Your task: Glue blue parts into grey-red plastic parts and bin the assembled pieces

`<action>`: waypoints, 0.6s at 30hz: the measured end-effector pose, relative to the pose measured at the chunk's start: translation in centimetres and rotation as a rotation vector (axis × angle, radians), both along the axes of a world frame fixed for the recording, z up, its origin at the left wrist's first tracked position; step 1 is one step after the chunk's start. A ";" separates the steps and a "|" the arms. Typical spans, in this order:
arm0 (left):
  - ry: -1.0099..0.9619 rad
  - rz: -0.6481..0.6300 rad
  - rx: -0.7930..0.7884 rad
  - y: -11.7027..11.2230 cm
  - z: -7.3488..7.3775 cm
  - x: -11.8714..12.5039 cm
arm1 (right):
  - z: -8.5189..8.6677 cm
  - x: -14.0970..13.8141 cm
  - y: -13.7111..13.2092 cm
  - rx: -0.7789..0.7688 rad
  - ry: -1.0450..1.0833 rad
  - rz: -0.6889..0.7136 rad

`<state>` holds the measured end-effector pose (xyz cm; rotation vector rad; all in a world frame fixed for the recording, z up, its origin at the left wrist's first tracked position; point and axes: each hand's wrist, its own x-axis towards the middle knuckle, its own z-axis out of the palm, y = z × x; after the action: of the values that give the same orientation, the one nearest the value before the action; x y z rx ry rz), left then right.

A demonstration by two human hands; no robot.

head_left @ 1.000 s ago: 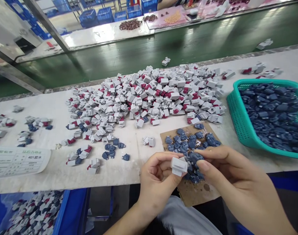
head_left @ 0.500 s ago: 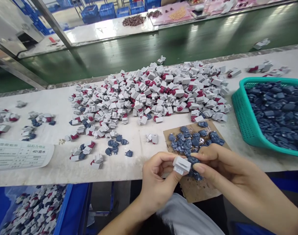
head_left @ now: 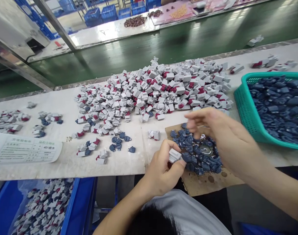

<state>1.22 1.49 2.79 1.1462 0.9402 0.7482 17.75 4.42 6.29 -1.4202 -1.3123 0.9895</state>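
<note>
My left hand (head_left: 163, 171) pinches a light grey plastic block (head_left: 174, 156) between thumb and index finger, over the near edge of the table. A dark blue piece shows just beyond its fingertips; I cannot tell whether it is joined to the block. My right hand (head_left: 219, 137) hovers above a brown cardboard sheet (head_left: 207, 187), fingers stretched out, loosely bent and blurred, with nothing visible in them. Below it, small dark blue fist-shaped parts (head_left: 195, 160) lie heaped on the cardboard around a wet, shiny patch (head_left: 206, 149).
A big pile of grey and maroon parts (head_left: 149, 91) covers the table's middle. At right stands a green basket (head_left: 249, 120) of dark blue parts. A paper label (head_left: 26, 148) lies left, above a blue crate (head_left: 70, 209) of assembled pieces. Behind runs a green conveyor belt (head_left: 114, 55).
My right hand has come away from the grey block and moved up and right over the cardboard. My left hand keeps the block, now tilted and slightly lower.
</note>
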 end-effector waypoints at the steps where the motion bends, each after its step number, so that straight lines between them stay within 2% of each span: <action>1: 0.016 0.018 0.060 0.0 -0.1 0.3 | 0.0 -0.8 0.4 -0.042 0.089 0.017; 6: 0.096 0.229 0.409 -0.2 -1.4 2.1 | -0.5 -4.3 0.5 -0.334 0.365 0.179; 8: 0.133 0.271 0.480 -0.3 -2.0 2.5 | -1.1 -4.6 0.0 -0.353 0.411 0.178; 11: 0.206 0.249 0.492 -0.5 -2.6 2.7 | -2.1 -4.6 -0.6 -0.265 0.399 0.086; 13: 0.223 0.226 0.464 -0.7 -2.6 2.7 | -2.3 -4.9 -0.8 -0.239 0.384 0.052; 16: 0.152 0.170 0.376 -1.3 -1.4 1.9 | -1.3 -5.2 -0.7 -0.311 0.385 0.173; 18: 0.089 0.149 0.276 -1.7 -0.2 -0.1 | 0.2 -4.3 -0.3 -0.319 0.382 0.287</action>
<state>1.17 -0.20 2.62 1.3698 1.0268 0.9767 13.46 4.10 6.51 -1.2056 -1.1214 1.6341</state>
